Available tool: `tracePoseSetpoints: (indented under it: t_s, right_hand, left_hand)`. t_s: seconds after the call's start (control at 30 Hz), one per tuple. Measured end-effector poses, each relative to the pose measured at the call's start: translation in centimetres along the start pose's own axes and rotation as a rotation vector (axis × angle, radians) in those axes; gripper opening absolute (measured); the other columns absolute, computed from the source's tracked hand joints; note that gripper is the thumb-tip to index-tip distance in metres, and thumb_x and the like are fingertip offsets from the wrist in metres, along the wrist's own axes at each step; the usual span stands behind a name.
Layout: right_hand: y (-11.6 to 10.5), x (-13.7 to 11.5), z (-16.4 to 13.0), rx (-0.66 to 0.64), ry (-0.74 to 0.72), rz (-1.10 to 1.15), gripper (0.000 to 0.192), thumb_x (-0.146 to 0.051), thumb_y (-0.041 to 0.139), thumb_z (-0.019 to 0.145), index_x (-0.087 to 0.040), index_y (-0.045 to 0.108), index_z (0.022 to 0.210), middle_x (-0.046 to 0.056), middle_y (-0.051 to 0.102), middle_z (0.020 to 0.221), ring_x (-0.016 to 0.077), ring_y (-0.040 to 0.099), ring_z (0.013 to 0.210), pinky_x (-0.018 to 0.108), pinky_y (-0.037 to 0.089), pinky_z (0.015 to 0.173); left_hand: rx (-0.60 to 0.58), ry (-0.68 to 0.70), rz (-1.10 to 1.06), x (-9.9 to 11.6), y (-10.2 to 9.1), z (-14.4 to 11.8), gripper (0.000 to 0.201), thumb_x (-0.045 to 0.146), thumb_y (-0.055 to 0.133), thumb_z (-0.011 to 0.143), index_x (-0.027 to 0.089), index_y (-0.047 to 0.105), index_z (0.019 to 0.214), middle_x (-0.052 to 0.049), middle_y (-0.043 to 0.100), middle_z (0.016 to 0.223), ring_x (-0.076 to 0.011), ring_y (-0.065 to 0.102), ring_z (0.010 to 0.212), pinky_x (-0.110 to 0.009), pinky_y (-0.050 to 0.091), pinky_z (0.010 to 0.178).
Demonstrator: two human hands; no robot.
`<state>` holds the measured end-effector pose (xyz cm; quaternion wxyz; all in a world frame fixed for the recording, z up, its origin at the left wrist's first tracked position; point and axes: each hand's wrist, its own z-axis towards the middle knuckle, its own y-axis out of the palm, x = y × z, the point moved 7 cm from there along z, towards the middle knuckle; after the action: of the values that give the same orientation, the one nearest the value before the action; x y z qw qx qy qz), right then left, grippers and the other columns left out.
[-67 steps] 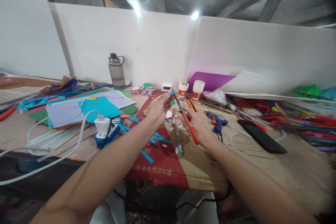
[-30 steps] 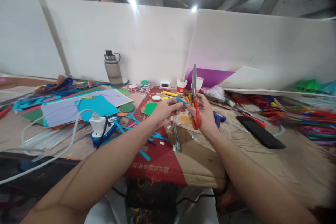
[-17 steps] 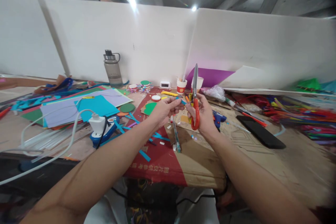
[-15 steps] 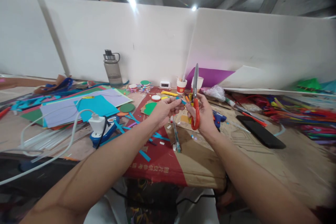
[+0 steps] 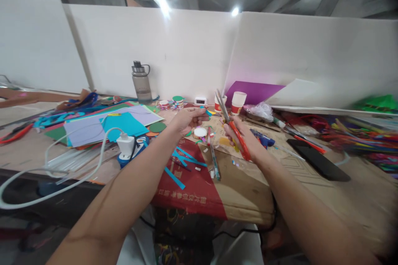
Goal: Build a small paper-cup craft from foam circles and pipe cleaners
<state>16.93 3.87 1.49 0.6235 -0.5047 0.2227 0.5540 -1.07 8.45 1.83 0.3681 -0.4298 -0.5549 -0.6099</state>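
Note:
My left hand (image 5: 190, 119) pinches a small piece of blue paper (image 5: 206, 111) between thumb and fingers, above the cardboard. To its right, my right hand (image 5: 244, 134) is closed on a pair of scissors (image 5: 235, 130) with orange-red handles, blades pointing up and to the left. The blades are apart from the blue paper. Below the hands, blue paper strips (image 5: 186, 158) lie across the red part of the cardboard. A small white-topped round piece (image 5: 200, 133) and a pen (image 5: 214, 159) rest between my arms.
A white plug on a blue power strip (image 5: 126, 153) and coloured paper sheets (image 5: 88, 127) lie on the left. Behind stand a water bottle (image 5: 141, 83) and paper cups (image 5: 239, 101). On the right are a glue gun (image 5: 263, 137), a black phone (image 5: 317, 159) and pipe cleaners (image 5: 373, 132).
My hands have moved apart. The scissors have swung from upright to leaning left, and my left hand has carried the blue paper away from my right hand. The view has shifted slightly.

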Motion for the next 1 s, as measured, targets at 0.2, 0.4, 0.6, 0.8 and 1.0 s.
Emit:
tracePoseSetpoints:
  t_s: [0.2,0.4,0.6,0.8,1.0]
  right_hand:
    - [0.8,0.7,-0.5,-0.203,0.180,-0.116,0.047,-0.063,0.062,0.075,-0.021,0.058,0.095,-0.003,0.049,0.063,0.0131,0.048,0.055,0.025,0.039,0.048]
    - [1.2,0.4,-1.4,-0.274,0.325,-0.062,0.048,-0.062,0.063,0.075,-0.022,0.057,0.101,-0.004,0.050,0.062,0.0120,0.049,0.050,0.023,0.041,0.042]
    - [1.4,-0.3,-1.6,-0.296,0.300,-0.062,0.044,-0.062,0.062,0.077,-0.021,0.056,0.093,-0.004,0.048,0.058,0.0118,0.050,0.047,0.021,0.039,0.037]
    - [1.5,-0.6,-1.9,-0.319,0.319,-0.054,0.045,-0.061,0.061,0.078,-0.020,0.057,0.096,-0.004,0.050,0.058,0.0100,0.047,0.045,0.020,0.038,0.037]
    - [1.5,-0.5,-1.8,-0.316,0.310,-0.075,0.042,-0.058,0.063,0.077,-0.020,0.057,0.092,-0.004,0.047,0.055,0.0098,0.046,0.044,0.020,0.037,0.036]
  left_hand:
    - [0.164,-0.010,0.019,1.5,-2.8,0.2,0.011,0.012,0.073,0.076,0.012,0.064,0.070,-0.007,0.070,0.071,-0.0143,0.069,0.069,-0.022,0.048,0.060]
    - [0.165,-0.065,0.055,1.7,-3.4,0.3,0.006,0.010,0.068,0.080,0.011,0.063,0.076,-0.008,0.072,0.070,-0.0147,0.070,0.066,-0.021,0.050,0.058]
    - [0.141,-0.069,0.065,1.5,-3.4,0.4,0.008,0.010,0.066,0.082,0.011,0.063,0.075,-0.008,0.072,0.069,-0.0145,0.071,0.066,-0.020,0.049,0.056]
    - [0.156,-0.076,0.050,1.6,-3.2,0.3,0.011,0.006,0.063,0.084,0.010,0.063,0.073,-0.007,0.070,0.067,-0.0140,0.071,0.066,-0.021,0.049,0.058]
    - [0.181,-0.084,0.051,1.8,-3.3,0.2,0.010,0.007,0.063,0.083,0.010,0.063,0.074,-0.006,0.070,0.067,-0.0143,0.070,0.065,-0.022,0.050,0.059]
